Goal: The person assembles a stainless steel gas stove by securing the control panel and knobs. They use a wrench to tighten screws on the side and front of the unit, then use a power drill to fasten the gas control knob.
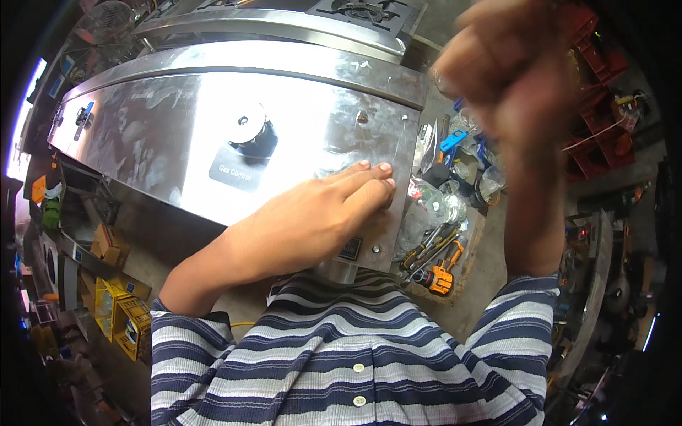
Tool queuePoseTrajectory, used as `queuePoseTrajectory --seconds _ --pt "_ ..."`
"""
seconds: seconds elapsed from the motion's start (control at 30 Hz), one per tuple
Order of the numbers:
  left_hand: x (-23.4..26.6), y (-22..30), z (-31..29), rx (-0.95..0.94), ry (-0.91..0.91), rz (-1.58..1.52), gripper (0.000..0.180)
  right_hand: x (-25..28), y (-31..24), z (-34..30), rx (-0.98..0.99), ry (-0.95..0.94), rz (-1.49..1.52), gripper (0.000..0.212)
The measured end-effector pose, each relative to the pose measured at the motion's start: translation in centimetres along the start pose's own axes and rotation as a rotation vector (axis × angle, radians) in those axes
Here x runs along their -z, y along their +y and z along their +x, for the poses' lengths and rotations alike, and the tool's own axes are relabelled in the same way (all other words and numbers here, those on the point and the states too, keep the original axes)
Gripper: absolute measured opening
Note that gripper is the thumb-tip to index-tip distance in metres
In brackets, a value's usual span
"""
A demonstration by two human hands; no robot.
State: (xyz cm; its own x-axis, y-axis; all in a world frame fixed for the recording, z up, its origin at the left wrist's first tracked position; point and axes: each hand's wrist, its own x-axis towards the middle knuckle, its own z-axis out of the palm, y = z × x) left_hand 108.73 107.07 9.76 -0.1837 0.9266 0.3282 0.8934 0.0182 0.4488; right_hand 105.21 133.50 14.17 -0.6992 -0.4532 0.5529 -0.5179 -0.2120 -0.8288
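Observation:
In front of me stands a long stainless steel panel (160,128) with bright glare and smudges on its brushed face. Near its right end rests my left hand (323,213), palm down, its fingers reaching over the metal; the thumb side is partly hidden. Left of that hand, a round silver and black knob (250,126) sits above a dark label plate (236,169). A small hole (362,117) and a bolt (376,249) show near the panel's right end. My right hand (508,71) is raised at the upper right, smeared by motion, its fingers unclear.
Right of the panel lie plastic bags (447,206), a blue tool (452,140), several screwdrivers (430,245) and an orange and black power tool (444,268). Red crates (600,135) stand farther right. Beyond the panel is a gas burner (359,11); yellow crates (131,326) sit lower left.

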Motion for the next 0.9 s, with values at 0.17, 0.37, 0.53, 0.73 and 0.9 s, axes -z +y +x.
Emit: queuePoseTrajectory --seconds 0.17,0.37,0.53,0.73,0.9 --pt "1.4 0.5 0.0 0.129 -0.099 -0.091 0.028 -7.8 1.6 -2.1 -0.415 0.310 -0.366 0.050" --pt "0.2 0.7 0.5 0.057 0.041 -0.049 0.028 -5.9 -0.5 -3.8 -0.219 0.526 0.030 0.054" --pt "0.8 1.6 1.0 0.130 0.013 -0.105 0.028 -6.0 -2.1 -10.6 -0.048 0.944 -0.055 0.054" --pt "1.8 0.6 0.8 0.003 -0.078 0.000 0.027 -14.9 10.9 -18.8 -0.220 1.191 -0.094 0.043" --pt "2.8 -0.4 -5.0 -0.142 0.412 0.219 0.019 -14.9 11.8 -18.3 -0.185 1.284 -0.188 0.040"
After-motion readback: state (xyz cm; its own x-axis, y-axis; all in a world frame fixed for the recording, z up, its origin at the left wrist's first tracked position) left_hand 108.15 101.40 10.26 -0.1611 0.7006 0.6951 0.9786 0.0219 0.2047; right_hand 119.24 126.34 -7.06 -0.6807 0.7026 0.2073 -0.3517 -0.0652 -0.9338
